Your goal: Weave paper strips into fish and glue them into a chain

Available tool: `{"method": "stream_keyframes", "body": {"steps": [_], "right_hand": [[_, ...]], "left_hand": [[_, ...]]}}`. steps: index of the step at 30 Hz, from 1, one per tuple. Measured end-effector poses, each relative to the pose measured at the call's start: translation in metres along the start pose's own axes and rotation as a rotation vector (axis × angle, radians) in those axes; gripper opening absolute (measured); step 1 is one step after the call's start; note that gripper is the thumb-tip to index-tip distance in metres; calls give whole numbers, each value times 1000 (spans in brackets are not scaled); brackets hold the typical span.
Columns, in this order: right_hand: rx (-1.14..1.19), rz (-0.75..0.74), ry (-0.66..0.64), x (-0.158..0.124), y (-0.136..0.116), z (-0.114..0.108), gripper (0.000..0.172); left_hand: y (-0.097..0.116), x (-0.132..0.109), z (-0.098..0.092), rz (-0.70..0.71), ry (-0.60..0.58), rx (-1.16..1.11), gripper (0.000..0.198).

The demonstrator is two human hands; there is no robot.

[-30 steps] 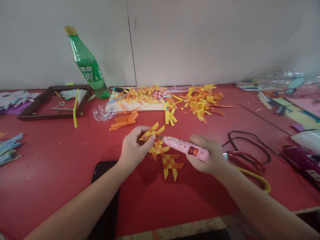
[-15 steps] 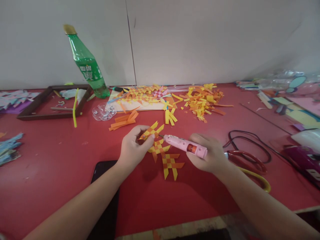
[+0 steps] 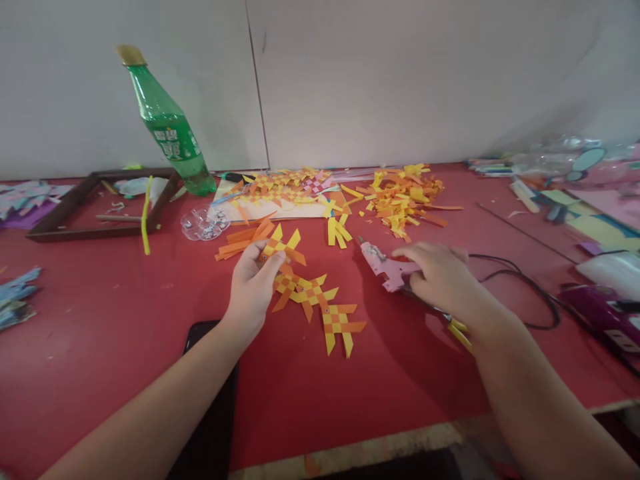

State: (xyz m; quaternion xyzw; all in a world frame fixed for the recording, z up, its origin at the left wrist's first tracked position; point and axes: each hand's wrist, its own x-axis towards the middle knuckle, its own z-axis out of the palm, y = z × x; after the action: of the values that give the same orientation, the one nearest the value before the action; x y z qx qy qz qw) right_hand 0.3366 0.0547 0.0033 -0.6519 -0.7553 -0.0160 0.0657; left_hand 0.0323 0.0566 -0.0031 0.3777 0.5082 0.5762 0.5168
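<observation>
My left hand (image 3: pixel 254 283) pinches a woven paper fish (image 3: pixel 276 248) in orange and yellow checks between thumb and fingers. Below it, several like paper fish (image 3: pixel 311 293) lie in a slanting row on the red table; whether the held one is joined to them I cannot tell. A pink hot glue gun (image 3: pixel 387 267) rests on its side, its nozzle pointing up and left. Over the rear of the glue gun is my right hand (image 3: pixel 440 270), index finger stretched out and thumb apart from it. Part of the handle is hidden by that hand.
Paper strips (image 3: pixel 405 197) lie in a heap at the back. Nearby stand a green bottle (image 3: pixel 175 133), a brown frame (image 3: pixel 90 233) and a clear dish (image 3: pixel 205 223). A black phone (image 3: pixel 213 393) lies under my left forearm. Scissors (image 3: pixel 459 333) are partly covered by my right arm.
My left hand has moved left with the paper fish, away from the glue gun. The glue gun has turned and come down to the table, and my right hand has loosened around it.
</observation>
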Motion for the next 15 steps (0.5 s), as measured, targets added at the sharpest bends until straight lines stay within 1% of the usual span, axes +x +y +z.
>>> {"method": "stream_keyframes", "body": {"steps": [2, 3, 5, 6, 7, 8, 9, 10, 11, 13, 15], "right_hand": [[-28, 46, 28, 0, 5, 3, 51], [-34, 67, 75, 0, 5, 2, 53], [-7, 70, 230, 0, -3, 0, 51], [35, 36, 303, -1, -12, -3, 46], [99, -22, 358, -2, -22, -5, 38], [185, -118, 358, -4, -34, -7, 27], [276, -227, 289, -6, -46, -9, 18], [338, -308, 191, -9, -58, -10, 12], [363, -368, 68, -13, -69, -10, 15], [387, -400, -114, -19, -85, -10, 27], [413, -384, -216, -23, -92, -9, 29]], "left_hand": [[-1, 1, 0, -39, -23, -4, 19], [-2, 1, 0, -54, -30, -1, 19], [-3, 2, 0, -72, -40, -2, 20], [-4, 2, 0, -77, -45, -3, 20], [-4, 2, 0, -80, -50, -4, 21], [-4, 2, 0, -83, -55, -5, 22], [-4, 2, 0, -84, -59, -5, 23], [-4, 2, 0, -85, -60, -5, 25], [-4, 2, 0, -83, -57, -4, 26], [-3, 3, 0, -73, -45, -2, 30], [-3, 3, 0, -60, -52, 6, 32]]}}
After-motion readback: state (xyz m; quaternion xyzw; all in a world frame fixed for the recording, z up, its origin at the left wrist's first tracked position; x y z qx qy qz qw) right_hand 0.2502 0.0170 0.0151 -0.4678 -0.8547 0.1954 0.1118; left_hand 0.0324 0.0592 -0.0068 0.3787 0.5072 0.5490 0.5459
